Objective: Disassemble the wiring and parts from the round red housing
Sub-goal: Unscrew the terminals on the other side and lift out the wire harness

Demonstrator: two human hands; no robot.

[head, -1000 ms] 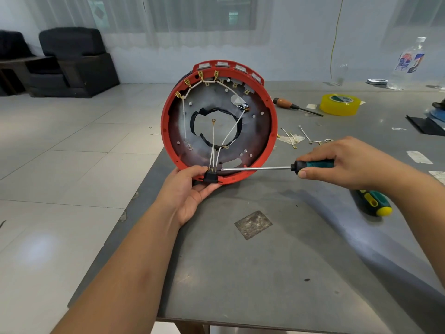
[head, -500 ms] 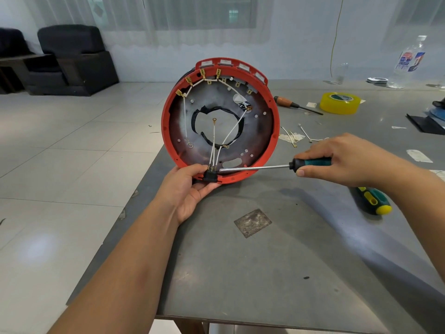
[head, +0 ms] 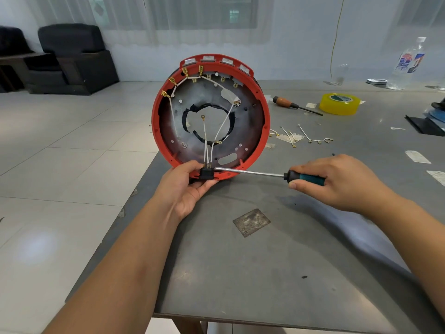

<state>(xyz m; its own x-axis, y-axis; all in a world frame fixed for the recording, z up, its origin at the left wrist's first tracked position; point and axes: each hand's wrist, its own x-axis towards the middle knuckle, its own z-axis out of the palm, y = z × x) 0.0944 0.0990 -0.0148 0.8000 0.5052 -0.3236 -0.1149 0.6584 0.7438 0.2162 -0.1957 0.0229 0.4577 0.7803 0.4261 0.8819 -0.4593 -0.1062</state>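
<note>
The round red housing (head: 261, 131) stands on edge at the table's left side, its open face toward me. White wires (head: 207, 145) with brass terminals run across its grey inner plate to a small black connector block (head: 207, 174) at the bottom rim. My left hand (head: 185, 189) grips that bottom rim and the black block, thumb on top. A teal-and-black-handled screwdriver (head: 305, 178) is held in my right hand (head: 342, 180); its shaft lies nearly level, and its tip touches the black block's right side.
Removed wire pieces (head: 313, 138) lie on the grey table (head: 277, 273) behind the housing. A wooden-handled screwdriver (head: 292, 104), a yellow tape roll (head: 339, 103) and a plastic bottle (head: 407, 66) sit at the back right. A metal patch (head: 251, 222) is in front. The table's left edge runs under my left forearm.
The screwdriver stays against the black block while the housing and both hands shift only slightly in the frame. No part has come free.
</note>
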